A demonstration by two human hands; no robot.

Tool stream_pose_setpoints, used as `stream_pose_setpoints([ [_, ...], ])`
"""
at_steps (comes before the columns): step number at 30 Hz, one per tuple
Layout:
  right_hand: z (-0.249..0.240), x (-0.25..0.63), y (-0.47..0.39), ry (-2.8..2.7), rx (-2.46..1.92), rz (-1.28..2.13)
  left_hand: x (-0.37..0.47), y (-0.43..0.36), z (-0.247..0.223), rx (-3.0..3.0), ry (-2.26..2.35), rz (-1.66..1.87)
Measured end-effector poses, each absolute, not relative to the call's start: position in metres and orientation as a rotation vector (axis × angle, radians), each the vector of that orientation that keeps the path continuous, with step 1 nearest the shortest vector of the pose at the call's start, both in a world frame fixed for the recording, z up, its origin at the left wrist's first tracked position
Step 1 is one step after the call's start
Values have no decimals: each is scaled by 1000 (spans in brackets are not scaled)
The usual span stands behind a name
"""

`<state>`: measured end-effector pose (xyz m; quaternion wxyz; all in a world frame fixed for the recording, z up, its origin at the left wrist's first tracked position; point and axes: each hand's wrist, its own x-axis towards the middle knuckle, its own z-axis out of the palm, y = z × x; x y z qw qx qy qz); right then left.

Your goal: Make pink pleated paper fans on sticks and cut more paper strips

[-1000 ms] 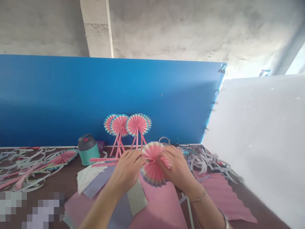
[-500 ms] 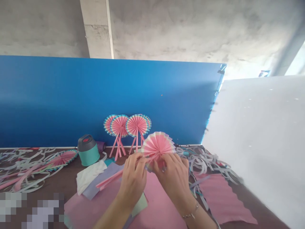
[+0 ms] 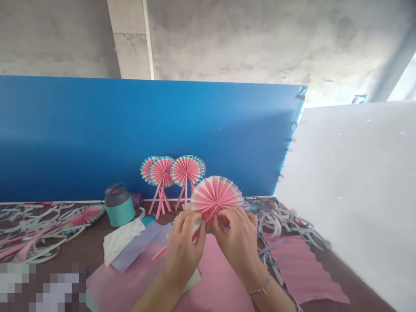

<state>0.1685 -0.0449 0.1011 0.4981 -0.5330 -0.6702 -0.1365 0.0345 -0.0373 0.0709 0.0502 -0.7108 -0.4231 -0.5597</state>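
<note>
A round pleated pink paper fan (image 3: 216,193) with a pale rim is held up in front of me. My left hand (image 3: 186,242) pinches its lower left edge, and a pink paper strip (image 3: 159,252) sticks out to the left from under that hand. My right hand (image 3: 236,234), with a bracelet at the wrist, is closed on the fan's lower right part, near its centre. The fingertips hide the bottom of the fan. Below the hands lie large pink paper sheets (image 3: 221,277).
Several finished fans (image 3: 186,170) lean on the blue panel (image 3: 97,130). A teal container (image 3: 120,212) stands left of them. Paper strips lie left and right (image 3: 273,223), with a pleated pink sheet (image 3: 302,268) at right. White and lilac papers (image 3: 123,238) lie left.
The fan has opened out wider and rounder at its top. The pink strip has turned and shows less beyond my left hand. Both hands stay close together at the fan's lower edge.
</note>
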Motion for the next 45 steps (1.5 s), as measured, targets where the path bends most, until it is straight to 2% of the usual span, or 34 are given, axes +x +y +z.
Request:
stream_pose_setpoints([
  [26, 103, 162, -51, -1681, -1211, -370, 31, -47, 84, -2146, -1472, -1467],
  [40, 100, 160, -52, -1688, -1212, -350, 32, -52, 87, -2152, -1626, -1190],
  [45, 102, 162, -52, -1696, -1249, -331, 29, -48, 89, -2071, -1626, -1224],
])
